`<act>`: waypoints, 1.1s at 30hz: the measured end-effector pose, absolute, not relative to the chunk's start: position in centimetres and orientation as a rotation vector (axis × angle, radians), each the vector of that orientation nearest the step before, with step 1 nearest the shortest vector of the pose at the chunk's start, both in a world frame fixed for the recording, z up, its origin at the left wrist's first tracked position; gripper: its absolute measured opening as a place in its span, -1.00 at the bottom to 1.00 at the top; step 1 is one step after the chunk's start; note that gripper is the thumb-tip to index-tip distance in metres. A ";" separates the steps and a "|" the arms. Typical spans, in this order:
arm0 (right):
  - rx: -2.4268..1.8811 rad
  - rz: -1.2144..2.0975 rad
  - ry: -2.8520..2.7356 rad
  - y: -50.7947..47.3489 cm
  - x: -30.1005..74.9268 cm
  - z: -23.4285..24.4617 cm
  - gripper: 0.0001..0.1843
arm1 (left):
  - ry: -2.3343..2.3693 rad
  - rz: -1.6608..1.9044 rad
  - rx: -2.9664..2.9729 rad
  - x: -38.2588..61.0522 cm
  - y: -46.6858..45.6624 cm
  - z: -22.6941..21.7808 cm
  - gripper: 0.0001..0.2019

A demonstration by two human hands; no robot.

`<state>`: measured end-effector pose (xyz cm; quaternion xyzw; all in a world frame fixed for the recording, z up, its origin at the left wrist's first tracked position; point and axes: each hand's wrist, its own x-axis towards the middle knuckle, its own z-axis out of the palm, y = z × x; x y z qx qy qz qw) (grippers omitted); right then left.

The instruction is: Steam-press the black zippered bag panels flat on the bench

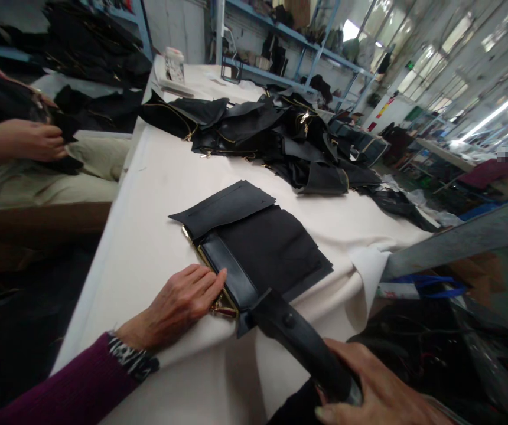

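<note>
the bottom edge is cutting off the right hand (369, 389). it is squeezing tight around a black strap (298, 339), partly hiding it. the black bag piece (263, 248) is lying close to the white table (156, 195) edge, with bare room to its left. the left hand (183, 298) is lying flat, holding nothing, fingertips pressing the gold zipper (218, 304) on the piece's near side.

Single head-worn view, looks forward and down over the tabletop (156, 195), close above the left hand (178, 304) and right hand (369, 395), shelves (298, 42) far beyond the hands, horizon tilted.
</note>
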<state>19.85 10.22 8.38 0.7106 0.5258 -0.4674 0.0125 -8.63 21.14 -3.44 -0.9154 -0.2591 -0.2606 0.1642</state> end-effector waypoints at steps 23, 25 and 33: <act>2.449 -1.635 1.875 9.6 28.9 6.6 -0.86 | -1.073 -0.733 -2.728 -2.4 21.5 -0.6 -0.65; 2.446 -1.651 1.798 9.6 28.8 5.6 -0.74 | -1.224 -0.776 -2.809 -0.3 22.7 -1.7 -0.67; 2.399 -1.718 1.721 11.0 27.3 5.0 -0.62 | -1.163 -0.512 -2.833 1.2 23.1 -4.6 -0.68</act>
